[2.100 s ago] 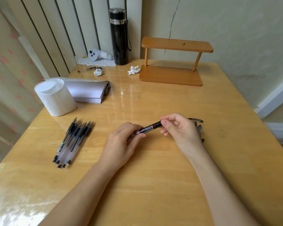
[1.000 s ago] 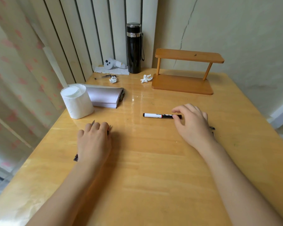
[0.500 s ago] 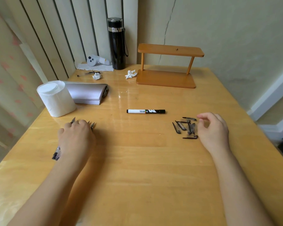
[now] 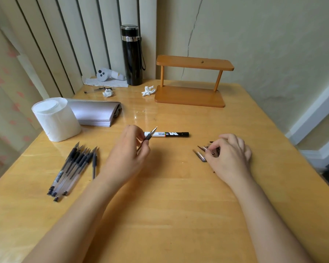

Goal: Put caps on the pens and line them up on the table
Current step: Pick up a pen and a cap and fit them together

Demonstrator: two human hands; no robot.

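Gripping uncapped pen point(image 4: 149, 137), left hand point(image 4: 128, 152); tip up-right. Right hand point(image 4: 229, 154) fingers pinching caps point(image 4: 201, 155).

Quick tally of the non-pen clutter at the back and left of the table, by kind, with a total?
Black flask: 1
Wooden shelf stand: 1
Tissue roll: 1
Paper stack: 1
Crumpled paper wads: 2
White handheld device: 1
Total: 7

Left hand point(image 4: 127, 154) holds an uncapped pen point(image 4: 150, 135), tip up; right hand point(image 4: 229, 156) rests on loose caps point(image 4: 200, 155) near the table's point(image 4: 169, 215) right edge.
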